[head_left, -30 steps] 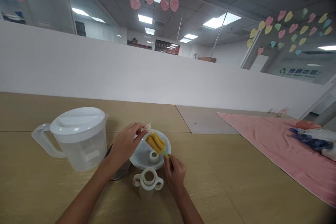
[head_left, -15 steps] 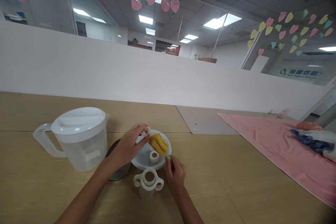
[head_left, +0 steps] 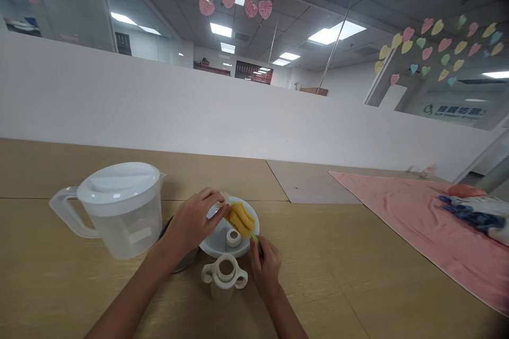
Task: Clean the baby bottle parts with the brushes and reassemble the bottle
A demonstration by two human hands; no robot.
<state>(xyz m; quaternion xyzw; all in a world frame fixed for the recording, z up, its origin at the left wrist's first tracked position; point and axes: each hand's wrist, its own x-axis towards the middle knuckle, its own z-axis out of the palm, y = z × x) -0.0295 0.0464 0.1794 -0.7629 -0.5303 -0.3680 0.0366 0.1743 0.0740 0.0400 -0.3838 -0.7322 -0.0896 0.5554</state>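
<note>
My right hand point(head_left: 265, 264) grips the green handle of a yellow sponge brush point(head_left: 240, 219). The sponge head is over a white bowl point(head_left: 214, 243). My left hand point(head_left: 199, 215) pinches a small clear, whitish piece point(head_left: 224, 198) against the sponge's far end; its shape is mostly hidden by the fingers. Inside the bowl lies a white ring point(head_left: 234, 237). In front of the bowl, a two-handled bottle point(head_left: 225, 277) stands upright with its top open.
A lidded clear pitcher point(head_left: 129, 212) stands on the left. A dark round plate point(head_left: 186, 262) is partly under my left forearm. On the right, a pink cloth point(head_left: 405, 212) bears a bundle of fabric point(head_left: 477, 209). A white wall point(head_left: 238, 116) rises behind the table.
My left hand has shifted slightly and turned around the small clear piece, covering more of it. The sponge brush and my right hand have hardly moved.
</note>
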